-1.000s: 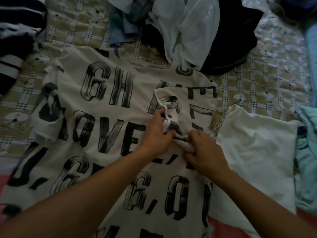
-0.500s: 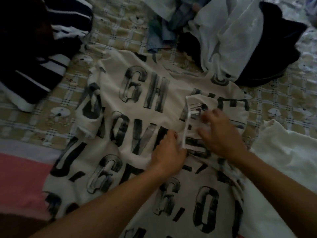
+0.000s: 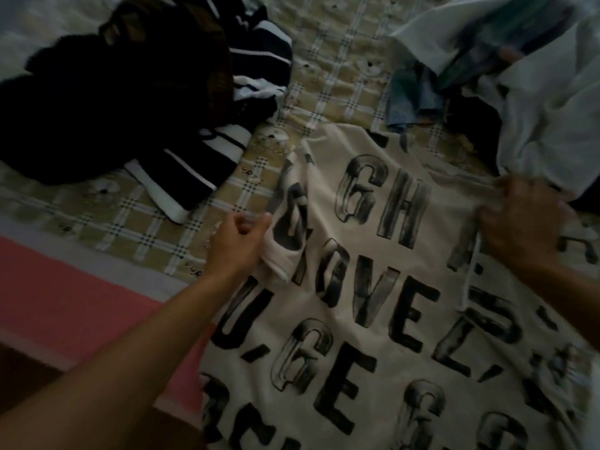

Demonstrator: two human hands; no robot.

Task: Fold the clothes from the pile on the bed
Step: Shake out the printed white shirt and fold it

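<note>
Plainly the printed shirt [image 3: 373,287] lies spread flat on the bed [image 3: 324,92], between and below both hands, and the step in hand looks like folding in its left sleeve. The left hand [image 3: 238,243] has its fingers curled round that sleeve [image 3: 279,263] at the shirt's outer edge. The right hand [image 3: 519,222], well apart from it, is curled on cloth at the opposite shoulder, where a sleeve looks turned inward.

To do it well, let the right hand pin the body taut. Carry the sleeve straight across toward that hand and lay the crease parallel to the side edge (matching the other side), smoothing it before letting go.

The shirt's hem runs off the bottom of the view. Beyond the left hand the dark pile [image 3: 130,108] is too dim to sort into garments. Beyond the right hand the white clothes [image 3: 552,108] are blurred, as are that hand's fingertips.
</note>
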